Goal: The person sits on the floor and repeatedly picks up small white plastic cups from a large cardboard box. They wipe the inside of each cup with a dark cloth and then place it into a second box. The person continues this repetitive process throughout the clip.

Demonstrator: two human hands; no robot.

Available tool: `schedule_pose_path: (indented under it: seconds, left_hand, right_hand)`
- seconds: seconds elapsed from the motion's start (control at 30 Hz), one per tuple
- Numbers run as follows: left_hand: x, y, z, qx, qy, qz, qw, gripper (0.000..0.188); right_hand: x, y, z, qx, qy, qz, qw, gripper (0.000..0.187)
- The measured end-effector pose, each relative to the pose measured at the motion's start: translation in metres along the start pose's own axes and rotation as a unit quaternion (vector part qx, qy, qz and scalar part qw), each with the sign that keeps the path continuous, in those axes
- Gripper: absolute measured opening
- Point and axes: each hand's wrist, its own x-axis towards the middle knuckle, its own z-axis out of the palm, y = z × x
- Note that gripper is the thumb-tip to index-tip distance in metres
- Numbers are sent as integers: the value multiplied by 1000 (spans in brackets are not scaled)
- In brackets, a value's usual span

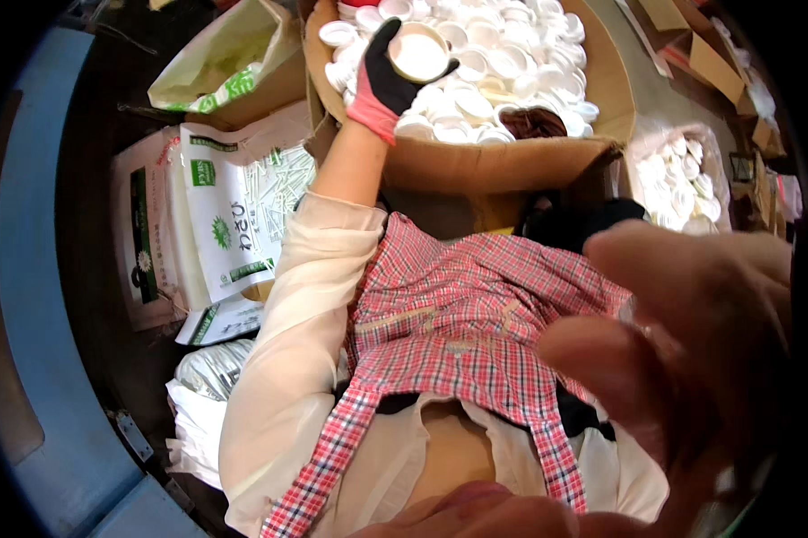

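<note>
My left hand (384,82), in a black work glove with a pink cuff, reaches out over a large cardboard box (503,166). Its thumb and fingers curve round a round white plastic lid (419,56). Beneath it, many similar white lids (476,103) fill the box, with a dark brown item (534,123) among them near the front wall. My right hand (682,332) is bare, raised close to the camera on the right side and blurred. Its thumb and fingers look apart, with nothing visible between them.
Left of the box stand an open bag (220,67) with greenish contents and a white printed bag (229,206) holding thin white pieces. To the right sits a clear bag of small white parts (682,184). A blue metal frame (41,224) runs along the far left.
</note>
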Motion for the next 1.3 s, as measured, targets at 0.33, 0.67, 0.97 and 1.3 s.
schedule_pose_path:
  seconds: [0.33,0.67,0.97,1.3]
  left_hand:
    - [7,-1,-25,-223,-13,-149,963,49]
    - [13,-12,-11,-196,6,-152,969,63]
    - [12,16,3,-297,-34,-69,952,46]
    - [11,41,-27,-352,5,-29,936,82]
  right_hand:
    - [-2,41,-1,-139,-52,-179,973,41]
    - [10,66,0,-151,-93,-277,944,33]
    - [59,90,30,-117,-153,-383,903,26]
    - [351,295,207,41,76,-84,993,25]
